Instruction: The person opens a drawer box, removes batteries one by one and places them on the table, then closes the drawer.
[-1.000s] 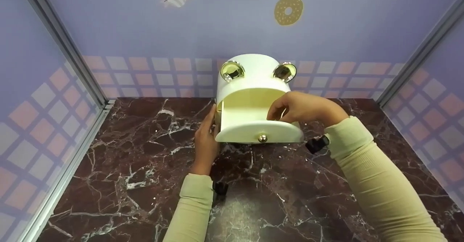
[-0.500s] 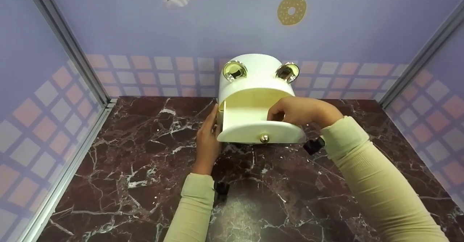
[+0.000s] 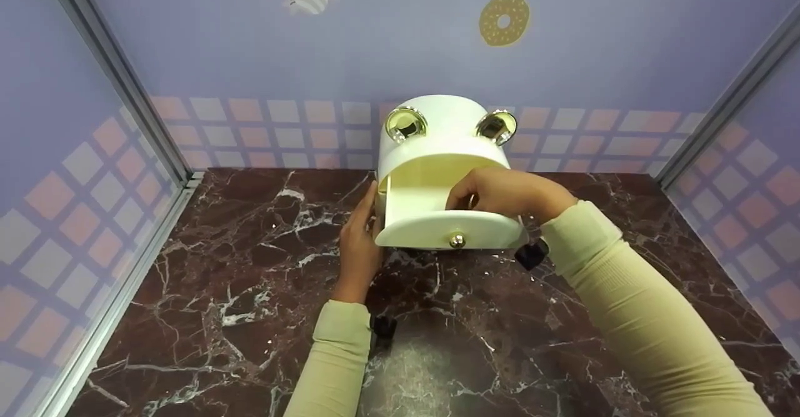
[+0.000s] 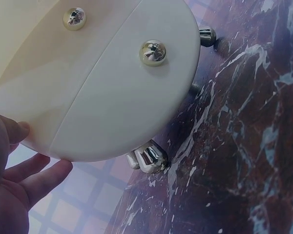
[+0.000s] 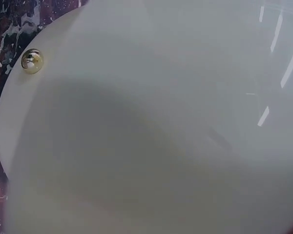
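Observation:
A white rounded storage box (image 3: 447, 114) with two gold ear-shaped pieces stands near the back wall. Its upper drawer (image 3: 412, 232) is pulled out toward me, a gold knob (image 3: 457, 240) on its front. My right hand (image 3: 509, 192) reaches down over the drawer front, its fingers bent into the drawer; the fingertips are hidden, and so is anything between them. Along the box's left side lies my left hand (image 3: 360, 242), fingers mostly straight. In the left wrist view its fingertips touch the curved edge, below the lower front's gold knob (image 4: 153, 52).
The box stands on shiny metallic feet (image 4: 151, 156) on a dark red marbled tabletop (image 3: 250, 317). Behind it is a lilac wall (image 3: 387, 42) with checks and printed sweets. Side panels with metal rails (image 3: 119, 67) close in left and right. White surface fills most of the right wrist view.
My right hand has shifted left and slightly deeper into the drawer. The left hand keeps its place on the box's side, and the drawer stays pulled out.

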Tool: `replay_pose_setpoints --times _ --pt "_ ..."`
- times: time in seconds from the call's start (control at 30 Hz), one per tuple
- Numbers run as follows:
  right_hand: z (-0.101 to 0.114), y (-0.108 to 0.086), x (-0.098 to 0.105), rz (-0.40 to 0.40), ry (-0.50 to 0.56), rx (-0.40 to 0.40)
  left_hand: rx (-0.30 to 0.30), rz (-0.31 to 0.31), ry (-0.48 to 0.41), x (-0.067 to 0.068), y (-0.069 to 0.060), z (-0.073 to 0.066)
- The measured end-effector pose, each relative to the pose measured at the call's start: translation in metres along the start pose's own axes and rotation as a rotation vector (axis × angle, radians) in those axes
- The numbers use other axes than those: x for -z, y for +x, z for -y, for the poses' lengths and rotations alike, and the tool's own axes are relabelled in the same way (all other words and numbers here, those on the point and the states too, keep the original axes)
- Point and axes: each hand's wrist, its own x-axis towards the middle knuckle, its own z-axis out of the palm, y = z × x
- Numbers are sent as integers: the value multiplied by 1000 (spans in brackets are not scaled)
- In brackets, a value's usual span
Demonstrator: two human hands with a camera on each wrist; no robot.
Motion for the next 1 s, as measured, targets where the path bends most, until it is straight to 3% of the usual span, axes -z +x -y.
replay_pose_setpoints --times 0.43,0.67,1.0 --pt "-1 1 -1 -27 -45 -4 -22 -20 -3 -4 2 1" --pt "-3 0 -3 -94 -83 16 -3 5 -8 -2 1 1" --pt "-7 -14 4 -209 -41 55 19 24 -39 -1 1 2"
